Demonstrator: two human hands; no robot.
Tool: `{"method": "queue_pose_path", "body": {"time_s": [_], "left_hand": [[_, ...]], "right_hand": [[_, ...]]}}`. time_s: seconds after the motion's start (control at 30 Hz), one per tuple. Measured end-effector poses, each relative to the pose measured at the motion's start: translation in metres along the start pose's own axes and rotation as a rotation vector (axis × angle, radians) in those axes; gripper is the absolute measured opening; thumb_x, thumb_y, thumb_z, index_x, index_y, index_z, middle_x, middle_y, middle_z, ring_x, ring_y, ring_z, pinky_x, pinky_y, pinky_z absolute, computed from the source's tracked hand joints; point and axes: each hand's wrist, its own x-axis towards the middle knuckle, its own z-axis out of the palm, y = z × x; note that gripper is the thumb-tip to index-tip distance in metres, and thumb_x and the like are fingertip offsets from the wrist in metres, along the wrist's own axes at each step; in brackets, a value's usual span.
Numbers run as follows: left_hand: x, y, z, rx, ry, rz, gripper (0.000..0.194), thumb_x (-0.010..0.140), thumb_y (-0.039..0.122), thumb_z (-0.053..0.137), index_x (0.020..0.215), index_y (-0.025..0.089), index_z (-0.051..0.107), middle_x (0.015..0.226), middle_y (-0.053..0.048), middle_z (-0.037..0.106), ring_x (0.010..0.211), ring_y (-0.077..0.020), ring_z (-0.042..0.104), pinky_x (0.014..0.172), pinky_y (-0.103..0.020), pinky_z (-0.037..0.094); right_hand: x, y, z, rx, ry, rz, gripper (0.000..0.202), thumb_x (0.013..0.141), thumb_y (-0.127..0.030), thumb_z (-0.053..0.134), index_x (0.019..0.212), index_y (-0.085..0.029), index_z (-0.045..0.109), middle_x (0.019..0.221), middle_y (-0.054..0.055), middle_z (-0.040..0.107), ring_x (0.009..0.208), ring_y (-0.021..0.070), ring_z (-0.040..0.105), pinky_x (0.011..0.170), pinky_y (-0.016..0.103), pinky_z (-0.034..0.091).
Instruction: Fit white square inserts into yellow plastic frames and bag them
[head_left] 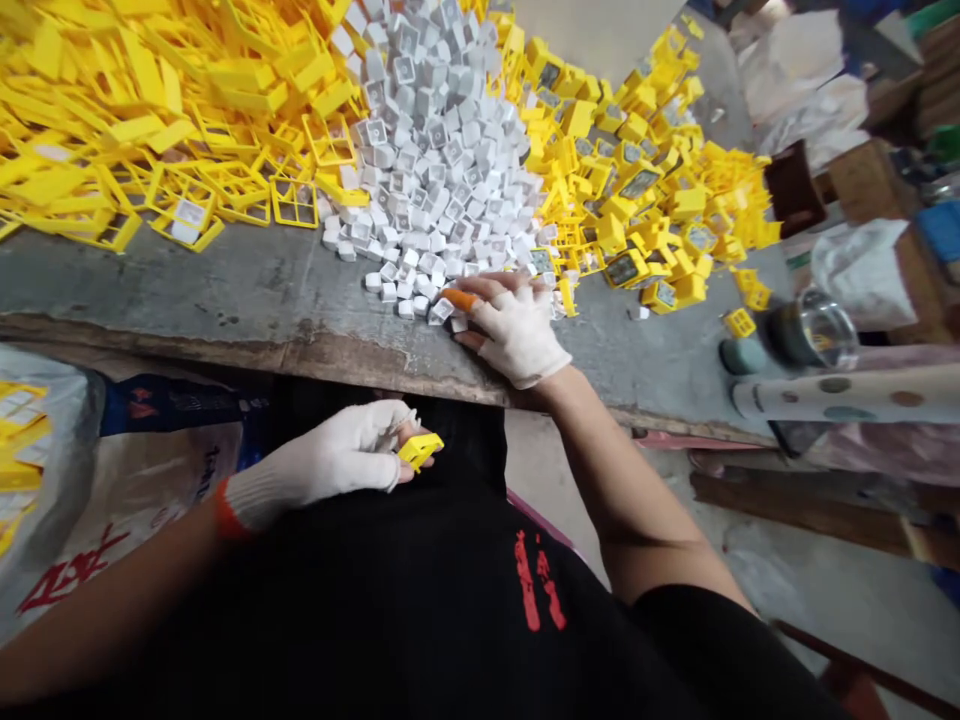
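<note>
My left hand [360, 445], in a white fingerless glove, holds a small yellow plastic piece [421, 450] in front of my body, below the table edge. My right hand [514, 325], also gloved and with an orange cover on one finger, lies on the table at the front of a heap of small white cubes [442, 150]. Its fingertips touch the nearest cubes; whether it grips one I cannot make out. Left of the cubes spreads a pile of yellow open frames [187, 100]. To their right lie yellow box-shaped pieces [637, 180], some with grey faces.
The grey table [247, 290] has a worn front edge. A glass jar [825, 325] and a spotted roll [862, 397] are at the right. Lower left is a bag with yellow pieces [64, 480]. A brown box [866, 180] and white bags stand at the back right.
</note>
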Motion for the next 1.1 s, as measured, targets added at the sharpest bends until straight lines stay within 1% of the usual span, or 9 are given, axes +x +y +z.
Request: {"method": "queue_pose_path", "body": {"time_s": [0.1, 0.27, 0.37, 0.47, 0.67, 0.77, 0.87, 1.0, 1.1], "left_hand": [[-0.003, 0.0, -0.006, 0.15, -0.05, -0.066, 0.028, 0.086, 0.033, 0.095, 0.089, 0.02, 0.07, 0.089, -0.003, 0.07, 0.076, -0.0147, 0.06, 0.066, -0.024, 0.046], [0.005, 0.003, 0.001, -0.003, 0.11, -0.03, 0.036, 0.088, 0.046, 0.098, 0.097, 0.02, 0.075, 0.101, -0.01, 0.079, 0.089, -0.0256, 0.078, 0.074, -0.032, 0.061], [0.016, 0.007, 0.011, -0.142, 0.297, 0.044, 0.036, 0.09, 0.046, 0.094, 0.097, 0.019, 0.071, 0.097, -0.011, 0.079, 0.076, -0.0251, 0.076, 0.059, -0.031, 0.057], [0.023, 0.014, 0.018, -0.226, 0.409, 0.117, 0.035, 0.093, 0.046, 0.089, 0.097, 0.02, 0.066, 0.097, -0.01, 0.077, 0.071, -0.024, 0.072, 0.052, -0.029, 0.052], [0.022, 0.02, 0.022, -0.357, 0.376, 0.151, 0.042, 0.088, 0.042, 0.098, 0.104, 0.023, 0.063, 0.125, -0.009, 0.08, 0.111, -0.0322, 0.083, 0.073, -0.033, 0.065], [0.022, 0.016, 0.023, -0.385, 0.366, 0.156, 0.044, 0.087, 0.04, 0.099, 0.107, 0.024, 0.062, 0.131, -0.009, 0.08, 0.115, -0.033, 0.084, 0.074, -0.032, 0.064], [0.024, 0.012, 0.024, -0.401, 0.375, 0.183, 0.051, 0.084, 0.041, 0.101, 0.108, 0.025, 0.059, 0.124, -0.006, 0.081, 0.112, -0.0333, 0.085, 0.071, -0.031, 0.063], [0.029, 0.004, 0.025, -0.395, 0.407, 0.241, 0.058, 0.083, 0.054, 0.104, 0.116, 0.026, 0.064, 0.12, -0.005, 0.082, 0.094, -0.0279, 0.085, 0.066, -0.031, 0.062], [0.03, 0.0, 0.025, -0.368, 0.427, 0.295, 0.061, 0.087, 0.06, 0.1, 0.128, 0.025, 0.071, 0.12, -0.007, 0.082, 0.087, -0.0239, 0.082, 0.065, -0.031, 0.061]], "right_hand": [[-0.026, 0.026, -0.002, -0.017, 0.045, 0.071, 0.054, 0.106, -0.032, 0.074, 0.159, -0.038, 0.073, 0.169, 0.011, 0.07, 0.15, 0.0439, 0.053, 0.117, 0.066, 0.043], [-0.053, 0.048, -0.007, -0.034, 0.18, 0.27, 0.049, 0.105, -0.031, 0.072, 0.154, -0.032, 0.076, 0.161, 0.013, 0.073, 0.139, 0.0415, 0.06, 0.11, 0.063, 0.049], [-0.054, 0.033, -0.006, 0.021, 0.245, 0.231, 0.04, 0.111, -0.03, 0.065, 0.147, -0.035, 0.08, 0.149, 0.011, 0.079, 0.134, 0.0384, 0.063, 0.111, 0.062, 0.049], [-0.042, 0.011, -0.003, 0.077, 0.198, 0.135, 0.034, 0.114, -0.03, 0.063, 0.14, -0.039, 0.082, 0.141, 0.008, 0.081, 0.136, 0.0387, 0.062, 0.115, 0.064, 0.046], [-0.007, -0.002, -0.002, 0.121, 0.11, 0.129, 0.023, 0.113, -0.035, 0.064, 0.116, -0.029, 0.085, 0.13, 0.013, 0.08, 0.134, 0.0439, 0.061, 0.113, 0.068, 0.046], [-0.006, -0.007, -0.009, 0.143, 0.034, 0.099, 0.022, 0.111, -0.036, 0.066, 0.111, -0.026, 0.086, 0.122, 0.014, 0.08, 0.129, 0.0427, 0.062, 0.111, 0.065, 0.048], [-0.015, -0.013, -0.012, 0.189, -0.044, 0.037, 0.024, 0.111, -0.039, 0.067, 0.107, -0.026, 0.087, 0.116, 0.013, 0.081, 0.123, 0.0405, 0.064, 0.111, 0.062, 0.048], [-0.034, -0.014, -0.012, 0.236, 0.043, 0.114, 0.032, 0.115, -0.041, 0.06, 0.129, -0.03, 0.088, 0.128, 0.012, 0.083, 0.123, 0.0378, 0.066, 0.109, 0.058, 0.049], [-0.048, -0.015, -0.008, 0.225, 0.086, 0.157, 0.038, 0.113, -0.044, 0.065, 0.142, -0.029, 0.084, 0.132, 0.014, 0.083, 0.125, 0.0395, 0.068, 0.108, 0.058, 0.05]]}}
